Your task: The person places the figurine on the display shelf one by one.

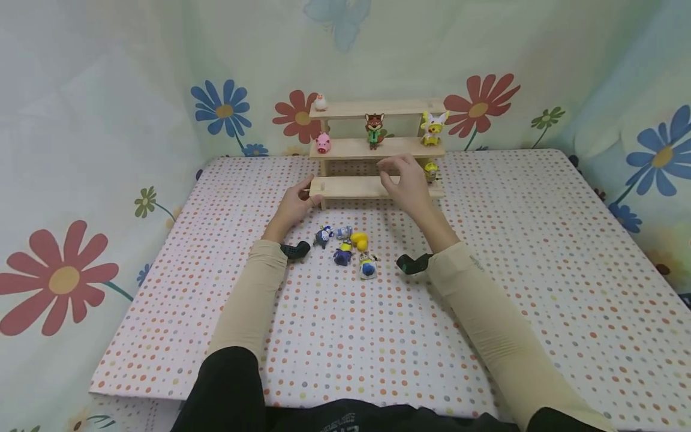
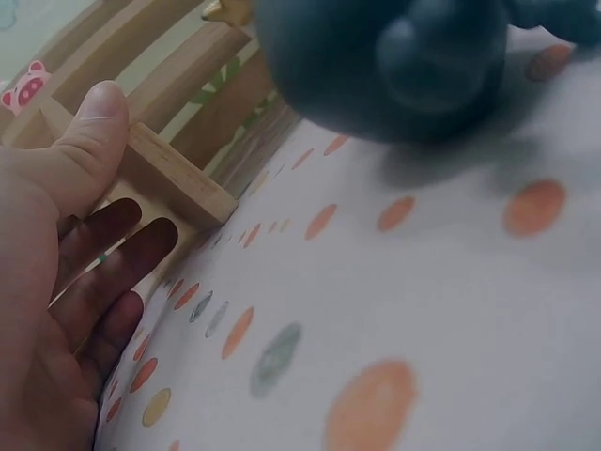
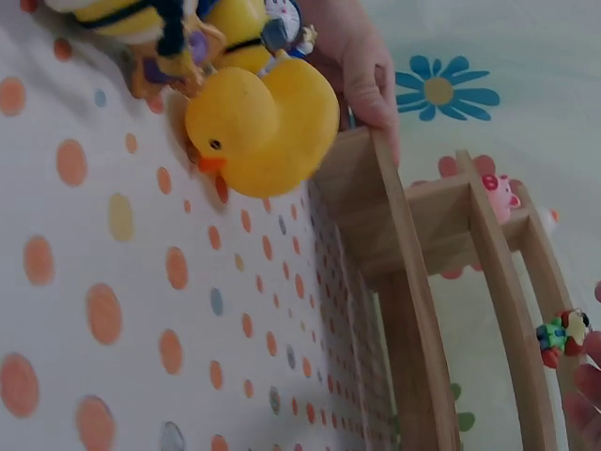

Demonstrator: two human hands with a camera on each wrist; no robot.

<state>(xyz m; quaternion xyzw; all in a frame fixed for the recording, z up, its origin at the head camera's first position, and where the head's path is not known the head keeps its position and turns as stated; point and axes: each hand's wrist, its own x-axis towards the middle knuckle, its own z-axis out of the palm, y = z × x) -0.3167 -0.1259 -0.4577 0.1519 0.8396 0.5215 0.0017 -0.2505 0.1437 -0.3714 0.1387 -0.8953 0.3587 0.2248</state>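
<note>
At the left end of a wooden tiered shelf (image 1: 351,187), my left hand (image 1: 294,204) holds the lowest tier, thumb at its front and fingers behind. My left thumb (image 2: 94,132) lies against the end of the wood. My right hand (image 1: 407,183) is raised over the right part of that tier, thumb and fingers bent with a gap between them and nothing visible in it. Behind it, a small yellow figurine (image 1: 430,171) is partly covered. A fox figurine (image 1: 373,131) in green stands mid-shelf on the tier above, near my right fingertips (image 3: 587,399).
The shelf also bears a pink pig (image 1: 323,143), a white chicken (image 1: 321,102) and a yellow figurine with white ears (image 1: 433,128). On the dotted tablecloth (image 1: 335,336), between my forearms, lie a yellow duck (image 1: 359,241), a blue-and-white figurine (image 1: 367,267) and several other blue figurines (image 1: 323,236).
</note>
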